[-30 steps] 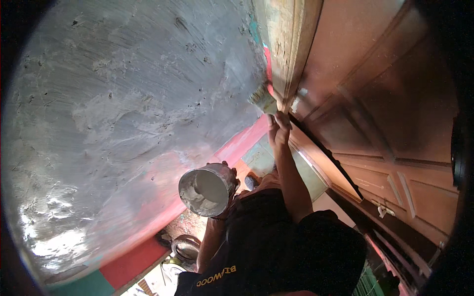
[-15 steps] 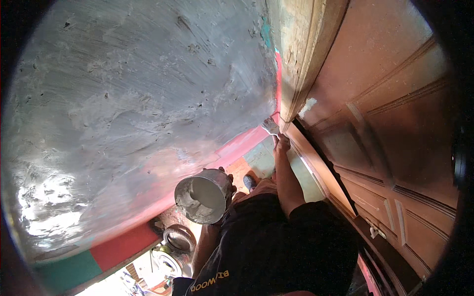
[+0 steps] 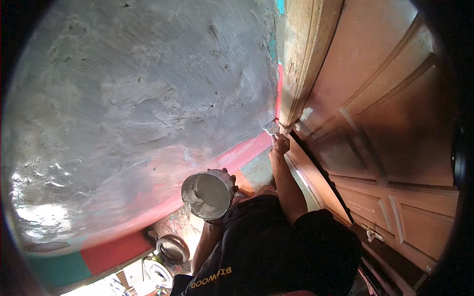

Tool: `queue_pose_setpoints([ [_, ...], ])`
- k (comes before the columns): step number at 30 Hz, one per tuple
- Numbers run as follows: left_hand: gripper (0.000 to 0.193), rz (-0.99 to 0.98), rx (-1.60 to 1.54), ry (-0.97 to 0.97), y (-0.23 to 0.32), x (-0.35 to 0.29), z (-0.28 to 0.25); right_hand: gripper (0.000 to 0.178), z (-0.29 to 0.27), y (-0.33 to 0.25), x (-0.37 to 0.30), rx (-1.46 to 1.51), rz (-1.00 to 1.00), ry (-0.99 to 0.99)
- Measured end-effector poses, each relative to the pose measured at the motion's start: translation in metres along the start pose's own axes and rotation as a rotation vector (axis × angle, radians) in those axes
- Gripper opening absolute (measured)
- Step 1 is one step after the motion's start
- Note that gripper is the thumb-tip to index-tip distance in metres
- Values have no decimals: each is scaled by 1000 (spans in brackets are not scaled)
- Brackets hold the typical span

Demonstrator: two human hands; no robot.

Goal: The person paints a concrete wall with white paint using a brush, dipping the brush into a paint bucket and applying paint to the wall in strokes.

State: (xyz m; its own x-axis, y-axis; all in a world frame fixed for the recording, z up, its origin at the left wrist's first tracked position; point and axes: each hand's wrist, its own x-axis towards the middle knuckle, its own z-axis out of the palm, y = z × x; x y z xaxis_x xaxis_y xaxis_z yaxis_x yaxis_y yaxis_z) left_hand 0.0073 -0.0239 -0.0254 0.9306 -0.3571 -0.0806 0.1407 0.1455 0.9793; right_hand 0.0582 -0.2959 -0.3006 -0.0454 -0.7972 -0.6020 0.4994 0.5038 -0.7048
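Note:
My left hand (image 3: 233, 183) is wrapped round the side of a round metal bucket (image 3: 221, 178), tilted so its inside shows. Wet grey plaster (image 3: 196, 204) coats part of the bucket's inside. Farther out, my right hand (image 3: 281, 144) is closed on a putty knife (image 3: 271, 129). The blade meets the wall low beside the wooden door frame (image 3: 300, 64), and a pale line of light runs along it. Smeared grey plaster covers most of the wall (image 3: 148, 98). A pink painted band (image 3: 247, 149) shows below the plaster, toward the frame.
A brown panelled door (image 3: 395, 143) stands close on my right, with a pale latch (image 3: 374, 235) on it. Red and green paint (image 3: 116, 249) marks the wall's lower left end. Beyond the bucket lie a tyre (image 3: 173, 248) and assorted clutter on the floor.
My view has shifted slightly. The putty knife has turned and sits closer in the corner by the frame, with less of its blade showing. The bucket remains in my left hand.

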Motion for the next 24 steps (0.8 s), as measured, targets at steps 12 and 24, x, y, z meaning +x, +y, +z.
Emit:
queue_pose_setpoints([
  [12, 65, 7, 144, -394, -9, 23, -36, 16, 84, -207, -166, 326, -241, -344],
  [24, 78, -621, -1370, -418, -34, 30, -74, 12, 183, -385, -270, 555, -393, -788],
])
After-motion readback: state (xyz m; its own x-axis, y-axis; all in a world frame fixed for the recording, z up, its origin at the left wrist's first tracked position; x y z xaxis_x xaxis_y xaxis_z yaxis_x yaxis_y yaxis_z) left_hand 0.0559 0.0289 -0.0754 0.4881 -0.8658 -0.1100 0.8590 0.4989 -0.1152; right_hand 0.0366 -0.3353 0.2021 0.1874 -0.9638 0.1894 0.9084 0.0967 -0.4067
